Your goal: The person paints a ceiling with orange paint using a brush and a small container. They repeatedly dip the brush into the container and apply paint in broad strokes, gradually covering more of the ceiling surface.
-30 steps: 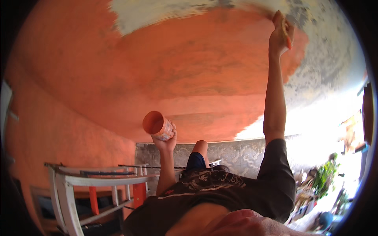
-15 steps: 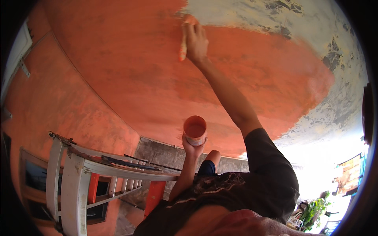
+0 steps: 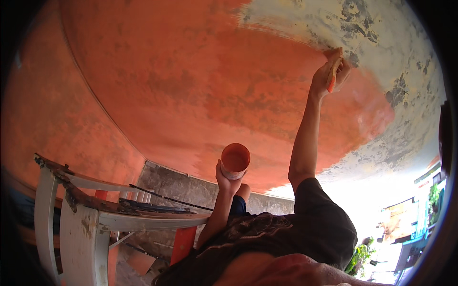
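Note:
My right hand [image 3: 329,78] reaches up to the wall, closed around the handle of a paintbrush [image 3: 332,80]. The handle is smeared with orange, and the bristles are mostly hidden at the wall. Around the brush runs the border between wet orange paint and the pale, dark-blotched wall [image 3: 329,24]. Lower down, my left hand [image 3: 227,181] grips a small paint tub [image 3: 235,158] from beneath and the side. Its open top faces up, showing orange paint inside. My left hand is well apart from the wall's unpainted patch.
At the lower left stands a metal ladder [image 3: 81,233] with a paint-stained top and dark tools lying on it. An orange side wall [image 3: 57,109] meets the painted wall at a corner. Bare grey wall [image 3: 167,183] shows below the orange. Green plants [image 3: 360,257] appear at lower right.
My right hand with the brush has moved right along the upper border of the orange paint. The tub stays nearly in place, and the view has shifted slightly.

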Available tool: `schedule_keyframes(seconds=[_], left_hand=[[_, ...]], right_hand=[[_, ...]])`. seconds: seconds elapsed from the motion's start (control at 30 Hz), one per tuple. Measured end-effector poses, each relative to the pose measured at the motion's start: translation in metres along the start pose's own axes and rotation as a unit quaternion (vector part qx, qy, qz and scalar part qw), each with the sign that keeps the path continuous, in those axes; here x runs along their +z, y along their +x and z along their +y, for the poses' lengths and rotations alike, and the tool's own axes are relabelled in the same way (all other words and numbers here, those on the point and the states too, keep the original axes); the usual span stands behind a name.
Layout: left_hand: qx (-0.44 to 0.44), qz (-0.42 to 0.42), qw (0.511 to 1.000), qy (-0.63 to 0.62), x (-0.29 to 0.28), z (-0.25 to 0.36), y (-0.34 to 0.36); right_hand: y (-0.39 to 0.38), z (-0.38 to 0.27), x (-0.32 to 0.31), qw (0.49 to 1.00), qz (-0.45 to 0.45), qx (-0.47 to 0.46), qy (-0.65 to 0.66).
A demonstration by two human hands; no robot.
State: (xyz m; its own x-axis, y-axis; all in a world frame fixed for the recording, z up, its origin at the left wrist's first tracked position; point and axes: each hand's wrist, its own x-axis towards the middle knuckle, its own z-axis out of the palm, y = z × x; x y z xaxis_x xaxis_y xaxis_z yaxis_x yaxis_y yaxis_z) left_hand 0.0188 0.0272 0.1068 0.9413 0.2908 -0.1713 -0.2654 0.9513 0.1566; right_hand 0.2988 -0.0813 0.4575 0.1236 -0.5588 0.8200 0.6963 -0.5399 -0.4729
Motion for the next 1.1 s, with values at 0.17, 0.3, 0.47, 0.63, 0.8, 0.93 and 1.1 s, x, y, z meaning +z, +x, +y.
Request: schedule_keyframes(seconds=[0.17, 0.3, 0.47, 0.63, 0.8, 0.93, 1.1], left_hand=[[0.002, 0.05, 0.999, 0.001, 0.008, -0.004, 0.001], [0.004, 0.028, 1.0, 0.002, 0.0, 0.005, 0.0], [0.014, 0.006, 1.0, 0.001, 0.017, 0.01, -0.011], [0.007, 0.032, 0.999, -0.012, 0.009, 0.0, -0.009], [-0.008, -0.004, 1.0, -0.025, 0.004, -0.005, -0.009], [-0.033, -0.04, 0.998, -0.036, 0.012, -0.002, -0.008], [-0.018, -0.07, 0.997, -0.012, 0.009, 0.018, -0.01]], right_hand=[[-0.049, -0.03, 0.042, 0.985, -0.12, -0.111, 0.056], [-0.104, -0.114, 0.087, 0.931, -0.317, -0.166, 0.078], [-0.064, -0.08, 0.073, 0.923, -0.308, -0.078, 0.218], [0.018, 0.086, -0.009, 0.945, -0.085, -0.013, 0.315], [0.04, 0.09, -0.053, 0.959, -0.023, -0.197, -0.204], [-0.036, 0.032, 0.014, 0.965, -0.168, -0.114, -0.164], [-0.09, -0.109, 0.061, 0.905, -0.374, -0.11, 0.169]])
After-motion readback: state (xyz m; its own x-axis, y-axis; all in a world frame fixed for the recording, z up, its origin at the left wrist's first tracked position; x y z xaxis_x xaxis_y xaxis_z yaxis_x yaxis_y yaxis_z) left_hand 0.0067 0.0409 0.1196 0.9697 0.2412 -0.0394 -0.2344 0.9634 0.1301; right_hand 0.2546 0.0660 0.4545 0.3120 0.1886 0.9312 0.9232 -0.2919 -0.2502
